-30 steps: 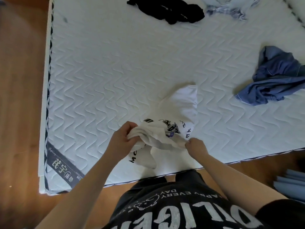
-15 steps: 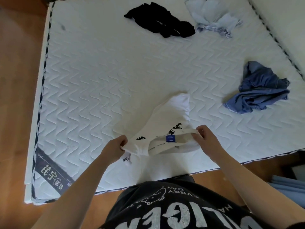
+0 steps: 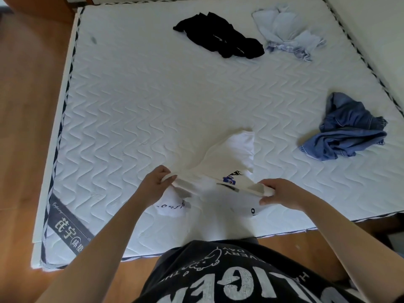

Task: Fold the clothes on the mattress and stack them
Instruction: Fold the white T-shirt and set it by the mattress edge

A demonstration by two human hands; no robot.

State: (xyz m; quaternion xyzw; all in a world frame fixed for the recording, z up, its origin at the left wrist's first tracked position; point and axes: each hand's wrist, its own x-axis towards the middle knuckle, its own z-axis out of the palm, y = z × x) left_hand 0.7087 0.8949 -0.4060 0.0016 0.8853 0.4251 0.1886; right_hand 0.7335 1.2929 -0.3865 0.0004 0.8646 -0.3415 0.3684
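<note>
A white T-shirt point(image 3: 231, 158) with black print and a small blue label hangs stretched between my hands above the near edge of the white quilted mattress point(image 3: 153, 101). My left hand point(image 3: 156, 184) pinches one end of its neckline. My right hand point(image 3: 282, 193) grips the other end. The shirt's far part trails onto the mattress. A crumpled black garment point(image 3: 220, 37) and a pale blue one point(image 3: 286, 29) lie at the far side. A rumpled denim-blue garment point(image 3: 345, 130) lies at the right.
Wooden floor point(image 3: 26, 127) runs along the mattress's left side and near edge. A dark label patch point(image 3: 67, 226) marks the near left corner. A second white surface point(image 3: 376, 29) adjoins the mattress at the far right.
My hands have moved apart, pulling the bunched white T-shirt out taut between them. The view has tilted up, showing more of the mattress.
</note>
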